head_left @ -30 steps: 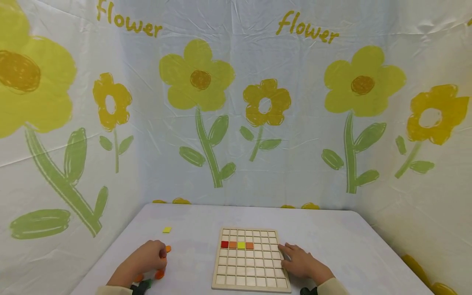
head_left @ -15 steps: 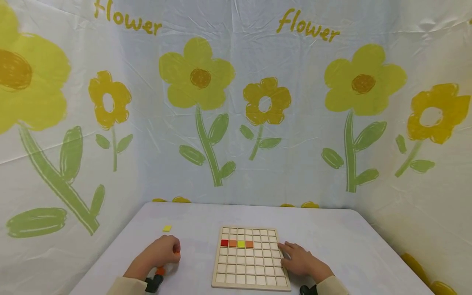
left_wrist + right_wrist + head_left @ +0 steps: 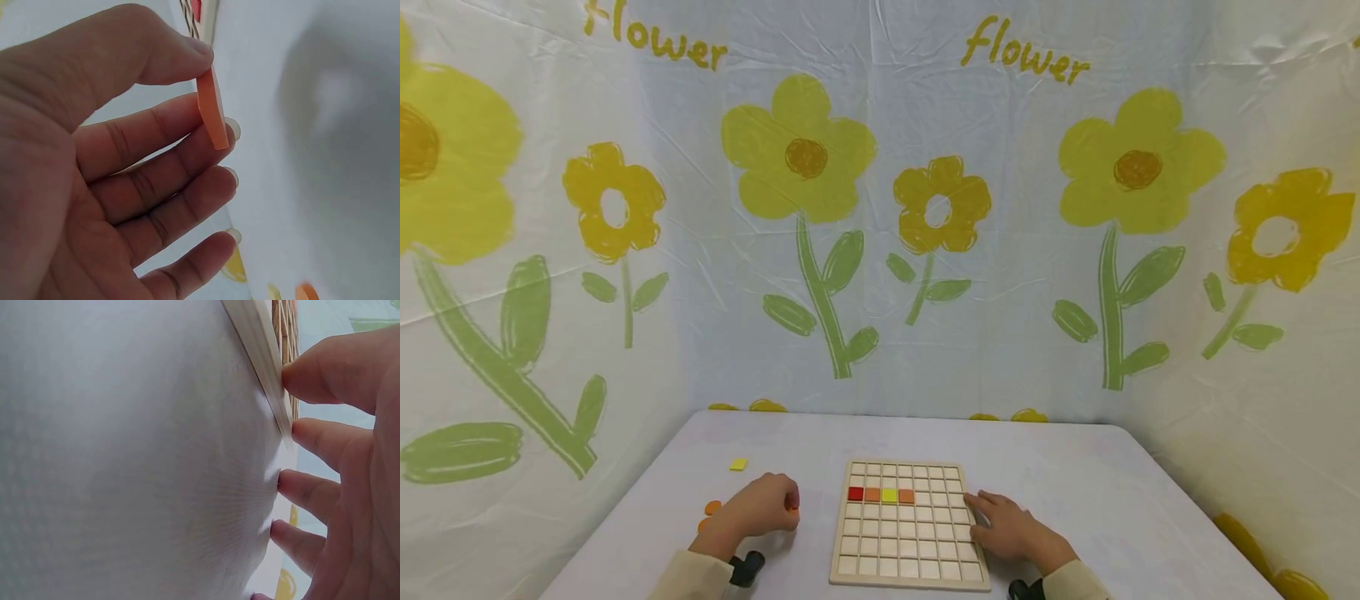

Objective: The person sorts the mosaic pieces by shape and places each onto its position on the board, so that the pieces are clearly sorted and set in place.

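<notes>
My left hand (image 3: 763,504) hovers above the table, left of a wooden grid board (image 3: 910,586). It pinches a thin, flat orange tile (image 3: 212,112) between thumb and fingertips; the tile is edge-on in the left wrist view. In one row of the board sit a red tile (image 3: 856,494), an orange tile (image 3: 872,495), a yellow-green tile (image 3: 890,496) and another orange tile (image 3: 907,497). At the board's right edge, my right hand (image 3: 1011,527) rests with fingers extended. Its thumb and index fingertip touch the wooden rim (image 3: 262,353) in the right wrist view.
A yellow tile (image 3: 739,464) lies alone toward the back left of the white table (image 3: 1045,458). Orange pieces (image 3: 712,507) lie beside the left forearm, partly hidden by it. A flower-printed curtain (image 3: 1022,333) encloses the table at the back and sides.
My left hand has picked up an orange tile from the left-hand pieces and moved right with it toward the board, uncovering other orange pieces. The right hand and the board have stayed put.
</notes>
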A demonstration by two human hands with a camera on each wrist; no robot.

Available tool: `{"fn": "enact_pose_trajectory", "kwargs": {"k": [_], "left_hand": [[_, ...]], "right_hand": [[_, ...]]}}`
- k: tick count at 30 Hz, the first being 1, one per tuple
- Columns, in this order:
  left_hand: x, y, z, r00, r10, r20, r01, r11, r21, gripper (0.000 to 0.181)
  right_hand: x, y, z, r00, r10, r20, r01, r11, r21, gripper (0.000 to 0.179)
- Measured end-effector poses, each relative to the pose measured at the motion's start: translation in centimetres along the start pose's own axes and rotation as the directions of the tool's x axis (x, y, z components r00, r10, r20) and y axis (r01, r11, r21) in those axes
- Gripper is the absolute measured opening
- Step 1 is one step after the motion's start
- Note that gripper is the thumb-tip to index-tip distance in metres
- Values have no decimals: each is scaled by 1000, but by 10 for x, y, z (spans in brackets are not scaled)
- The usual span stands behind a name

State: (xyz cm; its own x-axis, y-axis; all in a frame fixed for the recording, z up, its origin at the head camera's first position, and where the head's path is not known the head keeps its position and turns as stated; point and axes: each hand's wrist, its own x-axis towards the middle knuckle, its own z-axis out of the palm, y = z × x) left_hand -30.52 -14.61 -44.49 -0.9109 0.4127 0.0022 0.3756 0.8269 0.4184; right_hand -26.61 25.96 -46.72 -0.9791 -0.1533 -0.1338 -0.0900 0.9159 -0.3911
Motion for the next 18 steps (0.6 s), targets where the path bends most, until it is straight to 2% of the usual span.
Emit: {"fn": "enact_pose_trajectory", "kwargs": {"k": [12, 18], "left_hand": [[21, 30, 12, 1000, 19, 1, -19, 999, 43, 9], [30, 43, 16, 1000, 30, 3, -30, 999, 33, 10]], "right_hand": [[-1, -2, -3, 1000, 6, 28, -7, 999, 36, 52], [0, 0, -3, 1000, 9, 23, -10, 999, 35, 53]]}}
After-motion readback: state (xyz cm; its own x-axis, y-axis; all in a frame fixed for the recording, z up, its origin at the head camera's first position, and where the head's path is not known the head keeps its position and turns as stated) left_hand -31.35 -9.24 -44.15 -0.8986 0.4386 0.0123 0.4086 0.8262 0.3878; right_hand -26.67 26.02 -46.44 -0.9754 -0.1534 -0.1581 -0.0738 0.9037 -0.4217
